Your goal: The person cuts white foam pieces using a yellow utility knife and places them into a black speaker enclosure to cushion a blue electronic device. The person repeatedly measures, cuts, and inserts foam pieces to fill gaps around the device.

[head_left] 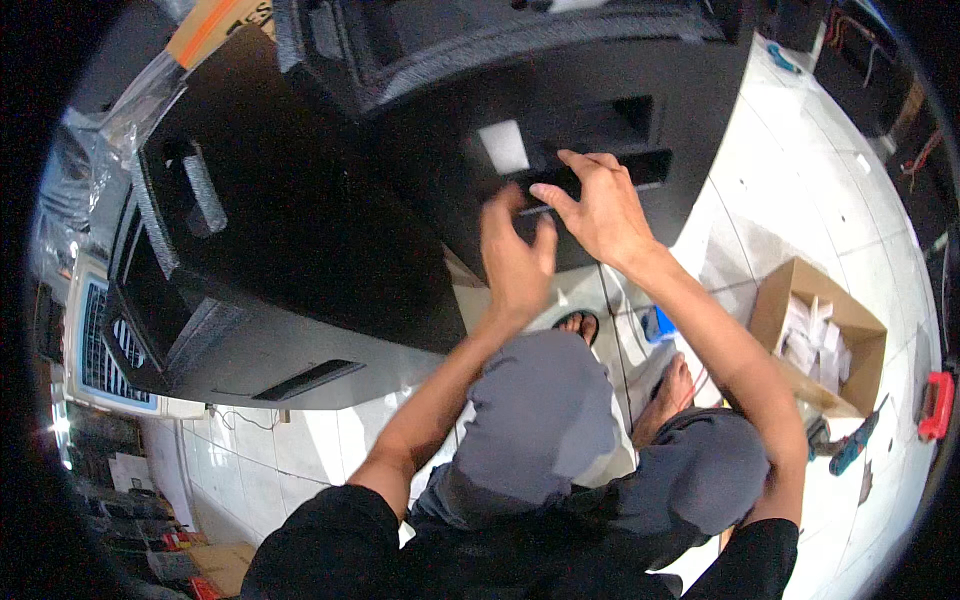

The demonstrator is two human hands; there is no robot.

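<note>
A large black cabinet with a textured finish [420, 150], which looks like a speaker box, stands in front of me. My right hand [605, 210] is at the lower of two dark slots [645, 170] in its face, thumb and fingers spread apart. My left hand [515, 265], smeared by motion, is just left of it, with a gap between thumb and fingers. I make out nothing held in either hand. A small white square [503, 147] lies against the cabinet face just above my fingers. Whether my fingertips touch the cabinet is unclear.
Another black cabinet [270, 190] with a handle cutout stands to the left, near a pale grilled unit [100, 335]. On the white tiled floor at right are an open cardboard box [865, 355] of white pieces and a red object [936, 406]. A blue item [657, 324] lies near my feet.
</note>
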